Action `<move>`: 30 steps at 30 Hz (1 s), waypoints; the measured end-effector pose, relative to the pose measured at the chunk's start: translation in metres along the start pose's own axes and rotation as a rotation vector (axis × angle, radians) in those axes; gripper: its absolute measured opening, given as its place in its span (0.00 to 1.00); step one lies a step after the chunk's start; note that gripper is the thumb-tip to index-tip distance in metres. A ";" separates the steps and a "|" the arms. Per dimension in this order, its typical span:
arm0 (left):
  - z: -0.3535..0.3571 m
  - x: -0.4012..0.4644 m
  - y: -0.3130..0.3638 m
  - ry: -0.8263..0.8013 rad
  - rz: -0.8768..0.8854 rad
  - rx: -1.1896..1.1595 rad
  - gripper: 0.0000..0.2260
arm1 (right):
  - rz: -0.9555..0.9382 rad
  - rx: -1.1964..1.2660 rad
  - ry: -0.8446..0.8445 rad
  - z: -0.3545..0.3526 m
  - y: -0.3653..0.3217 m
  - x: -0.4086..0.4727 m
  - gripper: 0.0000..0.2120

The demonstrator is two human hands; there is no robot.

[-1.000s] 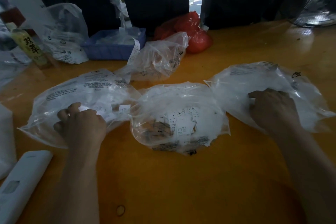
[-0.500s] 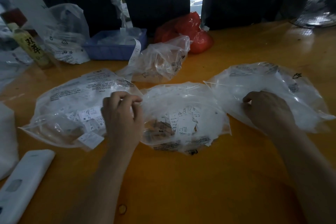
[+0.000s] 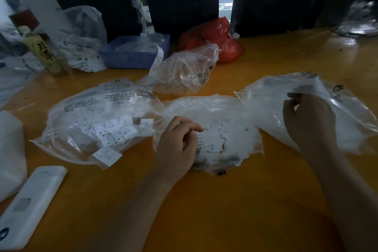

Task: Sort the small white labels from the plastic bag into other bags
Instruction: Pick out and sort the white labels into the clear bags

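The orange counter (image 3: 255, 200) carries three clear plastic bags in a row across its middle. The left bag (image 3: 86, 108), printed with black text, lies flat and holds a loose heap of small white labels (image 3: 113, 131) marked with sizes. The right bag (image 3: 347, 120) is lifted at its top edge by the right hand (image 3: 306, 114), whose grip is clamped on the plastic film between thumb and fingers. The middle bag (image 3: 235, 112) lies open toward the viewer, with more white labels (image 3: 212, 141) piled inside it. The left hand (image 3: 178, 143) rests at this bag's mouth, its fingers curled with the fingertips close to the pile; whether the grip pinches a label cannot be told. Behind the row sit a crumpled clear bag (image 3: 188, 71), a red plastic bag (image 3: 214, 37), and a blue tray (image 3: 135, 53) with a strip of white labels hanging over its edge. At the far left stands a bottle (image 3: 43, 53) with a yellow label, and a white remote control (image 3: 30, 206) lies near the front left corner.
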State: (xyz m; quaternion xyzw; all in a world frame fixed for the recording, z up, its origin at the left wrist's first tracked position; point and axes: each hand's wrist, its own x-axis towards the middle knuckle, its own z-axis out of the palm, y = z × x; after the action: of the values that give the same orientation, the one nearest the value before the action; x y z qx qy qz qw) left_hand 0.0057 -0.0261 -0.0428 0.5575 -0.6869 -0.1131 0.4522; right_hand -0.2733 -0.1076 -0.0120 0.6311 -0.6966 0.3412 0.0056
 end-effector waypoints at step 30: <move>0.001 0.000 0.006 -0.306 -0.364 -0.802 0.28 | -0.093 1.095 -0.764 0.007 -0.054 -0.052 0.08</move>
State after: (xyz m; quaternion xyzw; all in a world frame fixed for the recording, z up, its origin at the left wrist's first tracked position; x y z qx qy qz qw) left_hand 0.0006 -0.0242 -0.0391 0.4271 -0.5386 -0.5283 0.4984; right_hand -0.2120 -0.0637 -0.0147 0.6488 -0.3481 0.3975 -0.5476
